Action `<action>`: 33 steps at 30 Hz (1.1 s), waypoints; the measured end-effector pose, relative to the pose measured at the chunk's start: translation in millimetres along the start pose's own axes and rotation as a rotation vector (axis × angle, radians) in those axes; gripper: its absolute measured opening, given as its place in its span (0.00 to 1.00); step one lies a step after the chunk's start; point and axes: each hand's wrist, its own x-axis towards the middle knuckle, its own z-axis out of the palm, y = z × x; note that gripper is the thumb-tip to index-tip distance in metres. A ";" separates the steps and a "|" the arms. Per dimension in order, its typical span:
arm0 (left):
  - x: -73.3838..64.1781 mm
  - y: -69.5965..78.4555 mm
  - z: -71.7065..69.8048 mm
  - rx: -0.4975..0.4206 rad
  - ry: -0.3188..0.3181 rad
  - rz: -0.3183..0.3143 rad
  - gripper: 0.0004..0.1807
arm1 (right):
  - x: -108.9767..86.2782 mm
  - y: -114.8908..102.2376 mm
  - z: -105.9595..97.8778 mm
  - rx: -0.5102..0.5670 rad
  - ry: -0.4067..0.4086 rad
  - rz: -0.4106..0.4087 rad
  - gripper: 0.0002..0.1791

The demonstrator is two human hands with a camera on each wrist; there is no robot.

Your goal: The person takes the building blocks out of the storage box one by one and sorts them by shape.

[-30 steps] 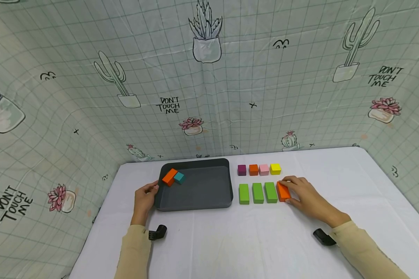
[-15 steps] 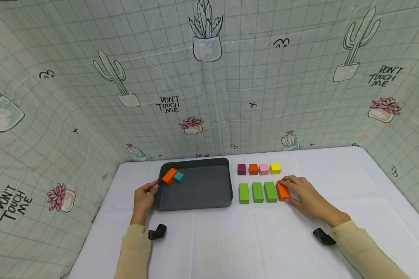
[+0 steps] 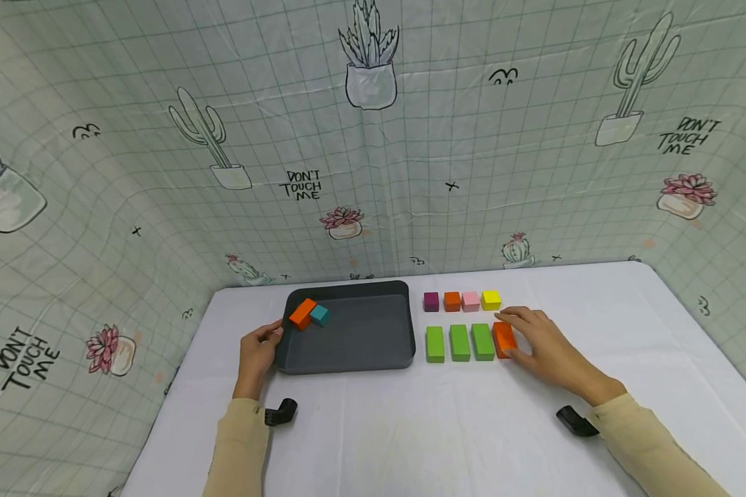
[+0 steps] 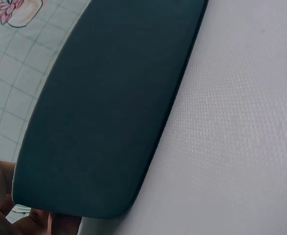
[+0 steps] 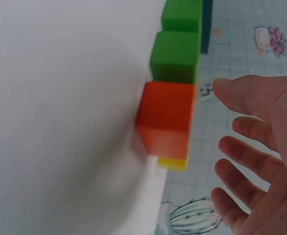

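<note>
A dark grey rectangular tray (image 3: 360,339) stands on the left, with an orange block (image 3: 301,316) and a teal cube (image 3: 320,316) in its back left corner. My left hand (image 3: 257,355) holds the tray's left edge; in the left wrist view its fingers wrap around the tray's end. Beside the tray, three green blocks (image 3: 459,343) stand in a row, and another orange block (image 3: 502,340) ends that row. My right hand (image 3: 543,352) hovers around this orange block with thumb and fingers spread. The right wrist view shows a gap between the fingers (image 5: 246,156) and the block.
Behind the green row sit a purple cube (image 3: 432,302), a small orange cube (image 3: 452,301), a pink cube (image 3: 470,301) and a yellow cube (image 3: 491,300). A patterned cloth (image 3: 398,159) hangs behind and beside the white table (image 3: 410,435).
My right hand's fingers have spread away from the orange block, which stays at the end of the green row. The left hand and the tray have not moved.
</note>
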 end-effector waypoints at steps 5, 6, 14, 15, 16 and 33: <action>0.1 0.2 0.4 -0.005 -0.003 0.006 0.20 | 6.6 -19.6 -3.8 0.036 -0.001 -0.024 0.33; 0.1 0.4 0.5 -0.006 -0.003 0.007 0.20 | 8.6 -23.7 -3.7 0.038 0.002 -0.036 0.33; -0.6 1.0 0.9 -0.005 0.003 0.003 0.20 | 27.4 -53.0 7.0 0.057 0.047 -0.183 0.33; -0.7 0.8 0.8 -0.004 0.004 0.005 0.20 | 29.8 -56.2 8.8 0.063 0.045 -0.194 0.33; -0.5 0.4 0.7 -0.002 0.005 0.009 0.20 | 32.0 -59.4 10.3 0.067 0.039 -0.201 0.32; -1.2 1.9 1.7 0.004 0.024 0.031 0.19 | 72.1 -103.0 35.5 0.056 -0.049 -0.219 0.32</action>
